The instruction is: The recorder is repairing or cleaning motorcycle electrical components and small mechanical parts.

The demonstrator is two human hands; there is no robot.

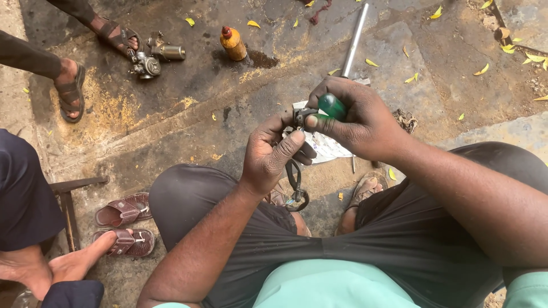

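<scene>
Screwdrivers: I count one, green-handled; its long axis is hidden.
Grips: my right hand clasps it; my left hand pinches one small metal part.

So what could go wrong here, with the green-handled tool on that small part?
The left hand pinches the small dark part in mid-air while the right hand drives the green-handled tool toward its fingers; a slip could jab them. The dangling black loop might snag. Dropped bits could vanish on the littered ground.

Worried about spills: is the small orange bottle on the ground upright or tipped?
Upright: the orange bottle stands on its base, red cap up, beside a dark wet patch.
</scene>
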